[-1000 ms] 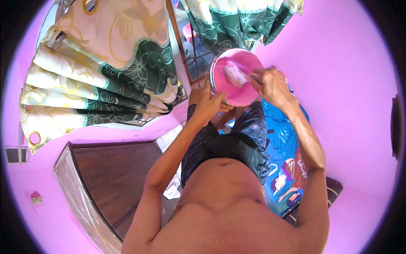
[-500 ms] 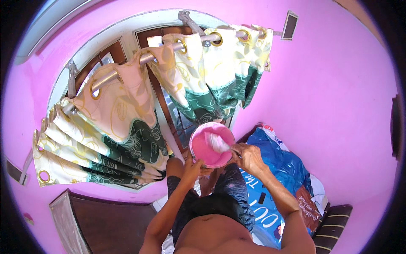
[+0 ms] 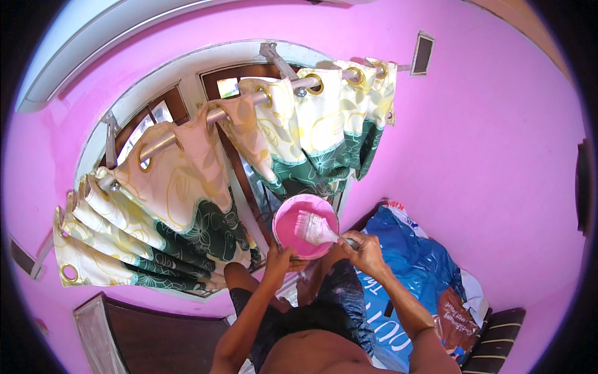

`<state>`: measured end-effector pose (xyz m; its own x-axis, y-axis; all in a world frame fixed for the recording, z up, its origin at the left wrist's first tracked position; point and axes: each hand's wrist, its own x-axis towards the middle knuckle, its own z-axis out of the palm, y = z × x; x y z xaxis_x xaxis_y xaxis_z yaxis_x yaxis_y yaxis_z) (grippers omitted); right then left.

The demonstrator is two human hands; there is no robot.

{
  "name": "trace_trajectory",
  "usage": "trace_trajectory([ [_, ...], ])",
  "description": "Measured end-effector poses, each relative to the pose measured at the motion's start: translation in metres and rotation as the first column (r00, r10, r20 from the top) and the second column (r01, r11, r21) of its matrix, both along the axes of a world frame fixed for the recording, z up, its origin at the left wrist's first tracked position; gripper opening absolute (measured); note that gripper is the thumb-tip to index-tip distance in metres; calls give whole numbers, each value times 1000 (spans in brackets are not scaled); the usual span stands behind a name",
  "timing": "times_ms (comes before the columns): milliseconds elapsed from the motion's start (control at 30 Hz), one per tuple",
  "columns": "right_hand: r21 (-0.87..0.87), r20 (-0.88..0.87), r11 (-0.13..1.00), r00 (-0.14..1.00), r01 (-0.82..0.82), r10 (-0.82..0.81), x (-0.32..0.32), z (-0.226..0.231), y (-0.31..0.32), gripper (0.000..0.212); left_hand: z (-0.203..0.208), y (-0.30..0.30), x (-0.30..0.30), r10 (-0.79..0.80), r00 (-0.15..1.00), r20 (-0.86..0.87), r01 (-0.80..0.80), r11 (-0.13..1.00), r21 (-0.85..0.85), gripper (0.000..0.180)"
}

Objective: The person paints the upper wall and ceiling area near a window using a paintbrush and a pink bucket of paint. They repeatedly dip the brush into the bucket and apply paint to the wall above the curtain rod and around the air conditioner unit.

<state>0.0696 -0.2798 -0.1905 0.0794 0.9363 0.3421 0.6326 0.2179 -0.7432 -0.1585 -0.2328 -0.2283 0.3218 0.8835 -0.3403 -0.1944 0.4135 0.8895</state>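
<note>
A round paint bucket with pink paint inside is held in front of my belly. My left hand grips it from below and at its near left side, fingers partly hidden under it. With my right hand I hold a flat paintbrush by its dark handle. Its bristles are pink with paint and lie over the bucket's opening, pointing left. Whether they touch the paint I cannot tell.
Patterned curtains hang on a metal rod before a window. Blue printed plastic sheeting covers something at the right, beside a dark striped cushion. A dark brown wooden panel stands lower left. Pink walls surround the corner.
The brush has turned so its bristles spread flat and point left, where before they were blurred and pointed up. Bucket and hands sit slightly lower and further left in view.
</note>
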Motion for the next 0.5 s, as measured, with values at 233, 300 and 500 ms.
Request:
trace_trajectory([
  [233, -71, -345, 997, 938, -3, -22, 5, -13, -3, 15, 1, 4, 1, 0, 999, 34, 0, 1000, 1, 60],
  [300, -89, -432, 995, 902, -39, -3, 8, -15, -4, 16, 3, 6, 2, -4, 1000, 26, 4, 1000, 7, 58],
  [500, -127, -599, 986, 801, -110, 12, 15, -31, -7, 17, 4, 8, 7, 1, 998, 67, 0, 1000, -14, 53],
])
